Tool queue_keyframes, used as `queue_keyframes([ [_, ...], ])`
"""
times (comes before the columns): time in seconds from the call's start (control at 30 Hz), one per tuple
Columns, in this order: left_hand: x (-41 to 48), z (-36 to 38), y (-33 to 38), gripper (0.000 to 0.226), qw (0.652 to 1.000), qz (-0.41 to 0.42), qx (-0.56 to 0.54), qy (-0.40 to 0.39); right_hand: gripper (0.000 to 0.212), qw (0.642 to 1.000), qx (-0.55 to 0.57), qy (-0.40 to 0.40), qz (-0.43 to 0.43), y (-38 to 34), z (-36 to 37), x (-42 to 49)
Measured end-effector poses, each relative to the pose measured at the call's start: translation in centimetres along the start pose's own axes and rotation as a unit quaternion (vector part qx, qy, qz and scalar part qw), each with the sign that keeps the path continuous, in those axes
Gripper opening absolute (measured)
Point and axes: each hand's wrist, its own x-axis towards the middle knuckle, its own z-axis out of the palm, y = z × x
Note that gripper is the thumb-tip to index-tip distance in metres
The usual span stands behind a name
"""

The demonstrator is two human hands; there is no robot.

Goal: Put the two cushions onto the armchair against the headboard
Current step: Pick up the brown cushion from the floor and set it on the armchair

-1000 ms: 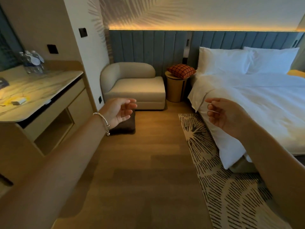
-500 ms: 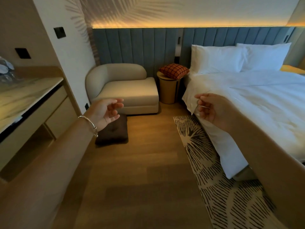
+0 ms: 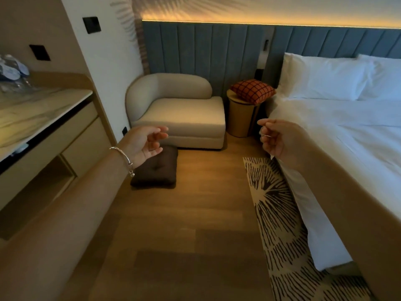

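Reaching forward, left hand [image 3: 144,144] and right hand [image 3: 280,140] empty, fingers [image 3: 159,135] loosely curled

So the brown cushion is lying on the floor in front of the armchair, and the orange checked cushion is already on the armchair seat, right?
Not quite. The orange checked cushion sits on the round side table between the armchair and the bed, not on the seat, which is bare in the head view. The brown cushion does lie on the floor in front of the armchair.
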Motion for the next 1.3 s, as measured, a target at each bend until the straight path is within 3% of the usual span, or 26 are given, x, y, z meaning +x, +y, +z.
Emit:
queue_keyframes([
  [0.3, 11.2, -2.2, 1.4, 0.021, 0.999, -0.021, 0.008, 0.039, 0.021, 0.999, -0.016, -0.005, 0.045, 1.2, 2.2, 12.4],
  [0.77, 29.6, -4.2, 4.2, 0.021, 0.999, -0.040, -0.011, 0.011, 0.020, 0.997, -0.042, -0.007, 0.062, 0.4, 5.8, 30.2],
  [1.0, 38.7, -5.9, 6.3, 0.022, 0.995, -0.040, -0.023, 0.089, 0.021, 0.997, -0.042, -0.023, 0.065, -0.8, 8.5, 41.1],
  [1.3, 48.0, -12.3, 7.9, 0.020, 0.986, -0.056, -0.019, 0.158, 0.020, 0.988, -0.048, -0.101, 0.109, 1.5, 15.3, 55.5],
])
